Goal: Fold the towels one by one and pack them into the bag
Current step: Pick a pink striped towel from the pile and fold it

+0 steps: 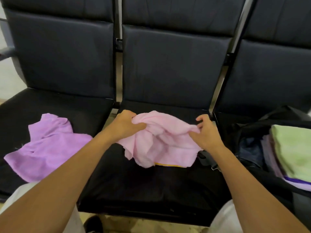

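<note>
Gripping a crumpled pale pink towel (158,142) over the middle seat (151,185) of a black padded bench, both hands work at its upper edge. The left hand (125,126) has its fingers curled tight round a bunched corner at the towel's upper left. The right hand (206,133) pinches the opposite end between thumb and fingertips, with the other fingers loosely raised. Between the two hands the cloth sags in soft folds, and its lower part rests on the seat cushion, where a thin yellow trim (168,165) shows along the bottom hem.

On the left seat (25,115) lies a lilac towel (48,145), unfolded and rumpled, spread flat with one corner turned up toward the backrest. It is well apart from the pink one.

On the right seat stands an open black bag (249,130). Inside it is a stack of folded towels: a light green towel (292,148) on top and what looks like a pale purple one (276,167) beneath, though the layers at the frame's edge are hard to separate. A dark blue fabric (250,148) shows in the bag just left of the stack.

Below, the person's light trousers (13,197) and a dark shoe (93,223) appear above a pale floor.
</note>
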`<state>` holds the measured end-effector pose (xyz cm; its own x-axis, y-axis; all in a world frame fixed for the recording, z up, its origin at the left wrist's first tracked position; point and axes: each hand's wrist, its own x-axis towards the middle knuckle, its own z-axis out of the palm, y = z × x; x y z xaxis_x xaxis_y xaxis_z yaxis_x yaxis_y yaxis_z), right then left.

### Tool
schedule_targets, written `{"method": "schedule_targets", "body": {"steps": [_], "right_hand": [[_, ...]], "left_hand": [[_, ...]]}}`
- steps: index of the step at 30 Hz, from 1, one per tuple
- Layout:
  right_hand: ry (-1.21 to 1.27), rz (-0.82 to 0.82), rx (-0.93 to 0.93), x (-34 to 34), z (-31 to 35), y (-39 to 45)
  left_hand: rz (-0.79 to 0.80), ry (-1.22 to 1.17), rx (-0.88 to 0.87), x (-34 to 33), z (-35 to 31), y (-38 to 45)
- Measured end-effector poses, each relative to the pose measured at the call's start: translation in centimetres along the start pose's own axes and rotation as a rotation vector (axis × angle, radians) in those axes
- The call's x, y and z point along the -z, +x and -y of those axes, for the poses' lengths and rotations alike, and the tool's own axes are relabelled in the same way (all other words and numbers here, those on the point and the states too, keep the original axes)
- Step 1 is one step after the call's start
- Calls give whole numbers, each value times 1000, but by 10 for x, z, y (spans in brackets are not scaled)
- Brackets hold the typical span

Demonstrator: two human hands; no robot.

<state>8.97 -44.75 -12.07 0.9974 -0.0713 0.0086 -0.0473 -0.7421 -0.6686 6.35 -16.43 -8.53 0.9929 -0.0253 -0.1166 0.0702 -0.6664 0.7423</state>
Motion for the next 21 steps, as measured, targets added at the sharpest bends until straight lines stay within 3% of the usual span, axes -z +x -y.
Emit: {"method": "schedule_targets", "body": {"steps": [6,9,13,17,21], "right_hand": [[205,333,359,-30,36,-11],[329,473,421,-45,60,-19],[296,404,364,-56,75,-19],[446,248,303,-50,85,-16],[489,313,243,-44,87,-18]], "left_hand": [[153,-28,-223,-10,-10,-4],[267,-117,-328,-20,-18,-12],[175,-97,-344,-15,-11,-10],[59,5,-184,-2,6,-6],[-41,-72,-180,2,13,-2]]}}
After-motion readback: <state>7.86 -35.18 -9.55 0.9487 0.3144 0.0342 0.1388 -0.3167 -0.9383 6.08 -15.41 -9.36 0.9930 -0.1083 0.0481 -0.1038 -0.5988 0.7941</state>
